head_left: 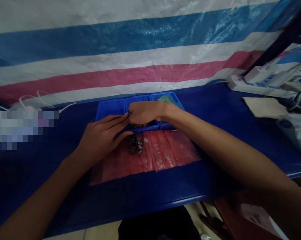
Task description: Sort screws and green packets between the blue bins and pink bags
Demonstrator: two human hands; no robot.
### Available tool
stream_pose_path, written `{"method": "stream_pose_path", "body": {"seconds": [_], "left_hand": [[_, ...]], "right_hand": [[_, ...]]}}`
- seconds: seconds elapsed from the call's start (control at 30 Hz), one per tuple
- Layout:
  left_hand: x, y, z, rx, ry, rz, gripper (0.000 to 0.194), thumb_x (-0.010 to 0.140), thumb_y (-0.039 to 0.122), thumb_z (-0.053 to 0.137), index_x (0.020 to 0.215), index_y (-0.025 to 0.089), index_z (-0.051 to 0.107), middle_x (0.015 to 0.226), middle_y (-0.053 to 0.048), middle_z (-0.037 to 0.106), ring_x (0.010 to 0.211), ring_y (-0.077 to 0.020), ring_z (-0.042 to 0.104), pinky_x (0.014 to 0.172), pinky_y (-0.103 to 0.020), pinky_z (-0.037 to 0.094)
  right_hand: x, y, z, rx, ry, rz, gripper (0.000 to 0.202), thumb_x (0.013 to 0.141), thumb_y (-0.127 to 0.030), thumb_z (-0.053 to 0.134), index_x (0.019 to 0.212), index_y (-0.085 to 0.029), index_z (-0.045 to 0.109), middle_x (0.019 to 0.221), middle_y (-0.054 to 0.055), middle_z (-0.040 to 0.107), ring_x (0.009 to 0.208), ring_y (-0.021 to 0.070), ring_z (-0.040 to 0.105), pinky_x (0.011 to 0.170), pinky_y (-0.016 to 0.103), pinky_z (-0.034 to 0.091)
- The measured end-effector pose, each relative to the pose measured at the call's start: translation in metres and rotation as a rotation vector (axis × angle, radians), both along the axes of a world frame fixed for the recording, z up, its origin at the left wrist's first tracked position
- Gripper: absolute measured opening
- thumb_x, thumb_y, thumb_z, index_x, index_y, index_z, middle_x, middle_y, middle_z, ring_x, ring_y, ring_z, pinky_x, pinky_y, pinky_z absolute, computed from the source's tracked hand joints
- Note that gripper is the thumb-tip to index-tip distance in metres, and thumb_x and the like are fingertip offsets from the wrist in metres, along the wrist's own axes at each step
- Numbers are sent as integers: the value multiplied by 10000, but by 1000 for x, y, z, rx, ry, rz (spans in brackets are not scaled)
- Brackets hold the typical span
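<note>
Three blue plastic bins stand side by side on the table. Over the middle bin my right hand is closed, its fingers curled down and mostly hidden by the back of the hand; what they hold cannot be made out. My left hand lies open with its fingers stretched toward the right hand, their tips close to it at the bin's left side. Below the left thumb, a small heap of dark, shiny metal parts rests on a red plastic bag. More small dark pieces show in the middle bin under my right hand.
The left bin is partly covered by my left hand. A greenish clear bag lies in the right bin. A white power strip with plugs and a beige pad are at the right. White cables run at the left. Striped sheeting hangs behind.
</note>
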State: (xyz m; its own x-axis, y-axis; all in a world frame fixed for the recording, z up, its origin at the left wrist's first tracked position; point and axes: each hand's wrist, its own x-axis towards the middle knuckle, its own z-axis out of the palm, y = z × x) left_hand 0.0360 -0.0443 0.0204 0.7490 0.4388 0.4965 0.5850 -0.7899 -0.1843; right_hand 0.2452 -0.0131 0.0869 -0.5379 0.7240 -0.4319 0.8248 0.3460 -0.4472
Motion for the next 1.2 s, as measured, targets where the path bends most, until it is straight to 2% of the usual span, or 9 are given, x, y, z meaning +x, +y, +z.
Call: {"method": "stream_pose_path", "body": {"seconds": [0.17, 0.33, 0.5, 0.67, 0.87, 0.97, 1.1, 1.2], "left_hand": [[-1, 1, -1, -13, -8, 3, 391, 1154, 496, 462, 1284, 273, 756, 1291, -62, 808, 1205, -282, 784, 938, -434, 718], [-3, 3, -1, -21, 2, 12, 384, 1154, 497, 467, 1218, 276, 774, 1276, -40, 815, 1195, -283, 790, 941, -433, 725], [-1, 1, 0, -22, 5, 10, 397, 1156, 493, 462, 1183, 268, 789, 1271, -48, 814, 1167, -281, 797, 948, -484, 729], [1, 1, 0, -79, 35, 61, 483, 1167, 547, 388, 1245, 262, 771, 1298, -13, 807, 1225, -247, 769, 1002, -445, 699], [1, 4, -2, -74, 2, 0, 449, 1154, 548, 438, 1242, 266, 777, 1324, -29, 797, 1212, -268, 776, 939, -447, 697], [2, 4, -2, -62, 3, -15, 467, 1146, 577, 435, 1250, 274, 774, 1326, -38, 796, 1187, -275, 785, 925, -454, 697], [3, 2, -1, -127, 23, 17, 469, 1147, 579, 421, 1274, 293, 770, 1330, -40, 794, 1236, -277, 766, 989, -461, 677], [3, 3, -3, -124, -4, 3, 470, 1136, 598, 446, 1249, 287, 779, 1338, -38, 791, 1223, -276, 770, 957, -458, 680]], "right_hand": [[3, 3, 0, -21, 72, -39, 224, 969, -193, 517, 752, -176, 573, 674, 1, 554, 528, 110, 480, 456, 250, 337], [4, 8, -4, -49, 52, 12, 315, 994, -210, 513, 680, -191, 507, 588, -27, 440, 492, 101, 393, 436, 260, 280], [5, 10, -5, -81, 60, 10, 309, 1000, -221, 522, 692, -190, 522, 603, -25, 466, 489, 100, 384, 425, 269, 249], [6, 11, -8, -106, 110, -43, 240, 966, -181, 564, 727, -175, 567, 678, -1, 552, 580, 119, 498, 477, 269, 351], [7, 10, -11, -163, 170, -65, 316, 980, -180, 582, 673, -194, 509, 655, -27, 453, 561, 108, 412, 517, 271, 377], [9, 9, -11, -177, 168, -59, 321, 993, -182, 570, 674, -193, 533, 661, -17, 471, 577, 115, 416, 520, 279, 346], [11, 7, -9, -199, 176, -88, 346, 1014, -166, 546, 669, -190, 557, 660, -10, 494, 621, 122, 441, 566, 275, 367], [13, 5, -6, -215, 189, -24, 378, 1017, -202, 598, 641, -193, 560, 628, -20, 457, 625, 124, 417, 588, 272, 383]]}}
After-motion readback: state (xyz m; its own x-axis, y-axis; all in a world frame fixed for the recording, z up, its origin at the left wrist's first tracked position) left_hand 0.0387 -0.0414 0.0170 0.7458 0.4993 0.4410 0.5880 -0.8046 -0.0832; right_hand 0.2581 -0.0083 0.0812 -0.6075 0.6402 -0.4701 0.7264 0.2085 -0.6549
